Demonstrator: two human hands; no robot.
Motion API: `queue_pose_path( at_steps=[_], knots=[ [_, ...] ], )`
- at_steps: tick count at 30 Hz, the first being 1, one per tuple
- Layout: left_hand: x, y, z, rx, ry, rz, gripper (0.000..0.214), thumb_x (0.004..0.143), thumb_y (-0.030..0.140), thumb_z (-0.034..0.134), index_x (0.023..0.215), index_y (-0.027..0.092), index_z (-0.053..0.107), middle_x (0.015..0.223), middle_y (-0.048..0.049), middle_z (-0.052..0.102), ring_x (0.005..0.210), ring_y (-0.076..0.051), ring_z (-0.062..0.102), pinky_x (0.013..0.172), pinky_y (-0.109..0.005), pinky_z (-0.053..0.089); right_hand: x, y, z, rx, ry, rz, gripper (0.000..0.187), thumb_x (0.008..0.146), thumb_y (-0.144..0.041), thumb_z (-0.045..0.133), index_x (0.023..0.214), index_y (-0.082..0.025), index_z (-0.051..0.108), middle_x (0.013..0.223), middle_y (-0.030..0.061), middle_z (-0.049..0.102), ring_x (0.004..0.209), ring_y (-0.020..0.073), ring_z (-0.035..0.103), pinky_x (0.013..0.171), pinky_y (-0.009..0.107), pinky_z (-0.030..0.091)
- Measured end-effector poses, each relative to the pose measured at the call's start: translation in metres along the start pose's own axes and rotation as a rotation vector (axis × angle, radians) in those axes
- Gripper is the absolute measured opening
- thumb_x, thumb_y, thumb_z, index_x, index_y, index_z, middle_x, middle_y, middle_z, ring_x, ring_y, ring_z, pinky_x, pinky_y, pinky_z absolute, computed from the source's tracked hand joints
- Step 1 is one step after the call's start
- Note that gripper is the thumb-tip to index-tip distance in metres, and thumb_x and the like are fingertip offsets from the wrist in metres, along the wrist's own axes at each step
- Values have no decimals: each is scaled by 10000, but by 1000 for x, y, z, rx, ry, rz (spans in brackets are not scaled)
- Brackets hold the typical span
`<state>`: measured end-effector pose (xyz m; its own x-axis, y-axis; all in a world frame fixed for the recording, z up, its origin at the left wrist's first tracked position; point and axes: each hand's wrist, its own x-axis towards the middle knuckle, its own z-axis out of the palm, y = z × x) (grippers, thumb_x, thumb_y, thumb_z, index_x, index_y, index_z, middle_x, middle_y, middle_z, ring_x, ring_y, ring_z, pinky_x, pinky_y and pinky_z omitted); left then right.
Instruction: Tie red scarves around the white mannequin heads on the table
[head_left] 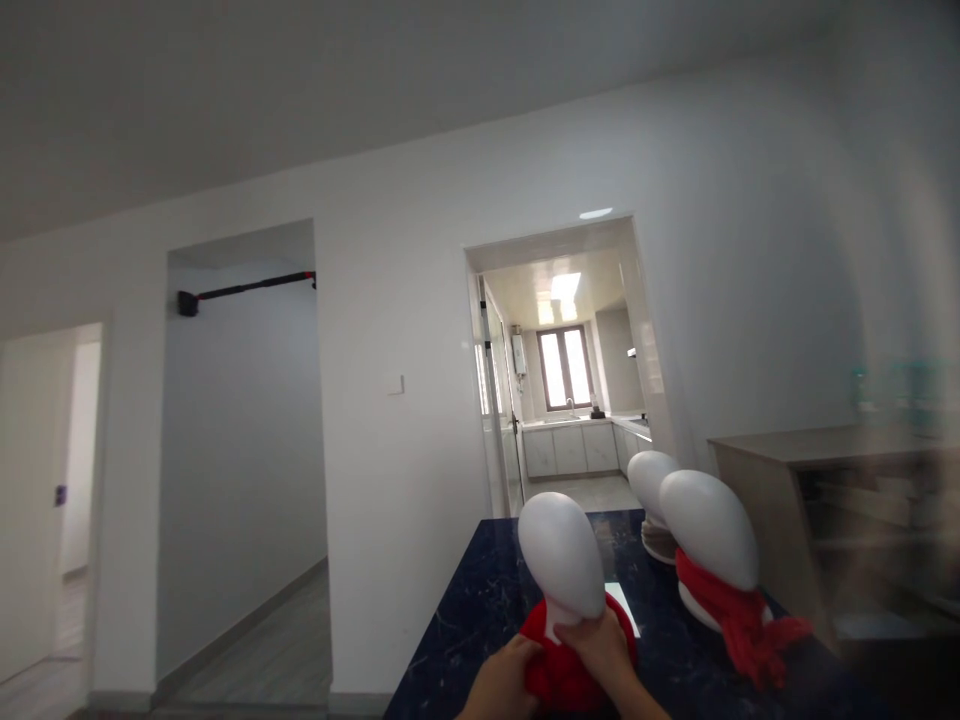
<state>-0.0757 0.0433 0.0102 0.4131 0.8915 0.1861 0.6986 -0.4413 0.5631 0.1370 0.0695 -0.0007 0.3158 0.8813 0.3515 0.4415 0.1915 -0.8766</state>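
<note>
A white mannequin head [559,550] stands on the dark blue marbled table [454,610] in front of me, with a red scarf [551,680] around its neck. My left hand [504,680] is closed on the scarf's left side, its fingertips partly buried in the cloth. Close to the front of the neck, my right hand [600,650] is also closed on the scarf. The lower part of both hands' grip is hidden by cloth and the frame's edge.
To the right stand a second mannequin head [709,530] in a red knotted scarf [739,620] and, behind it, another white head [651,485] with a brownish wrap [658,540]. A wooden shelf unit [780,520] is at far right. Beyond the table, a doorway opens onto a kitchen [574,450].
</note>
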Motion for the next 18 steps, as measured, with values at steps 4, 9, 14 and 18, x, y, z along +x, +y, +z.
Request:
queue_pose_path(
  at_steps=[4, 9, 14, 18],
  knots=[
    [-1, -1, -10, 79, 73, -34, 461, 657, 142, 637, 1058, 328, 768, 1221, -85, 714, 1110, -291, 696, 982, -388, 497, 7, 3, -2, 165, -66, -31, 291, 596, -366, 822, 849, -235, 762, 855, 77, 826, 976, 359, 774, 823, 398, 599],
    [4, -7, -47, 20, 283, -65, 188, 771, 162, 522, 804, 257, 681, 941, -79, 709, 914, -271, 680, 854, -380, 467, 25, -2, -33, 412, -153, 5, 510, 627, -463, 827, 1044, -174, 781, 1072, 129, 831, 1105, 355, 741, 1029, 438, 551],
    [15, -15, -65, -33, 209, -98, 159, 711, 163, 622, 753, 275, 728, 922, -81, 727, 1005, -360, 672, 997, -507, 448, 37, 2, -60, 695, -161, 94, 692, 683, -562, 777, 1243, -159, 721, 1287, 153, 766, 1265, 331, 682, 1102, 433, 515],
    [23, -12, -65, -140, -10, -177, 619, 558, 117, 772, 1139, 329, 795, 1045, -93, 779, 984, -408, 723, 950, -585, 529, 35, 21, -54, 492, -106, 82, 563, 672, -580, 773, 1084, -198, 780, 1176, 145, 807, 1229, 364, 695, 1114, 462, 491]
  ],
)
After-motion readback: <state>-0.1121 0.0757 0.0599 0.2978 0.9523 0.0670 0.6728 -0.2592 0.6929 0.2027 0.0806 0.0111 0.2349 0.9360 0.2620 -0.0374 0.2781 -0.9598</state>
